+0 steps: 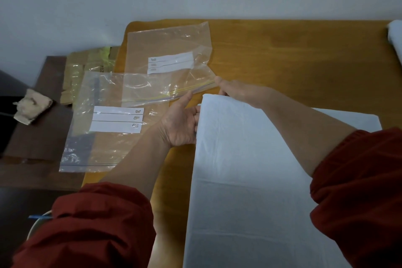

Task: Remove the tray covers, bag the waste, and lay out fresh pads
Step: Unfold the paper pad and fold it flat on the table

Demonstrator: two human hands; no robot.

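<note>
Both hands pinch the far edge of the big soft white paper pad (250, 169): left hand (180, 124), right hand (230, 89) | pad lies flat on the orange wooden table (293, 54) | two clear plastic zip bags (167, 65) beside it.

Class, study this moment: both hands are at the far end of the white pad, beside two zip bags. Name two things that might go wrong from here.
1. The near bag overhangs the table's left edge; a nudge from the left hand or its sleeve may well knock it off.
2. The far bag lies close to the pad's far corner, where the right hand is; spreading the pad could drag or cover that bag.
</note>
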